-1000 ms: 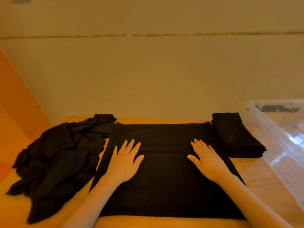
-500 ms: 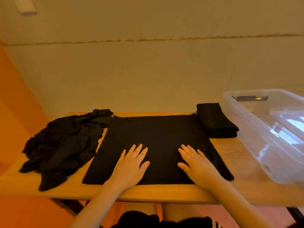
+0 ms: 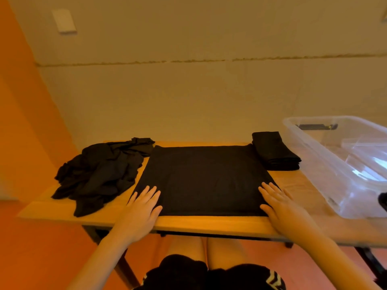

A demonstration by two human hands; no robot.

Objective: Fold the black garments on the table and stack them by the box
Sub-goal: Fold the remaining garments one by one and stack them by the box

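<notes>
On the far left an orange wall [image 3: 18,101] meets a pale wall [image 3: 209,97] that runs behind the wooden table [image 3: 62,208]; a white plate [image 3: 64,21] is fixed high on the pale wall. At the left end of the table lies a heap of crumpled black garments [image 3: 100,174], its right edge touching the spread cloth beside it.

The spread black garment [image 3: 205,176] lies flat in the middle of the table, smooth and roughly square, its near edge just back from the table's front edge. The left hand [image 3: 142,208] rests flat on its near left corner, fingers straight and slightly spread, gripping nothing. The right hand [image 3: 278,204] lies flat on the near right corner in the same way, fingers straight, with the outer fingers reaching past the cloth's edge onto bare wood. Both palms hang over the front edge of the table.

Behind the right hand, at the far right corner of the spread garment and touching it, sits a folded black stack [image 3: 274,150]. Just beside that stack stands a clear plastic box [image 3: 326,168], which juts past the right side of the view. Something dark [image 3: 317,126] sits at the box's far end, too small to tell. Below the table are the person's bare knees [image 3: 205,248] and dark shorts [image 3: 188,273].
</notes>
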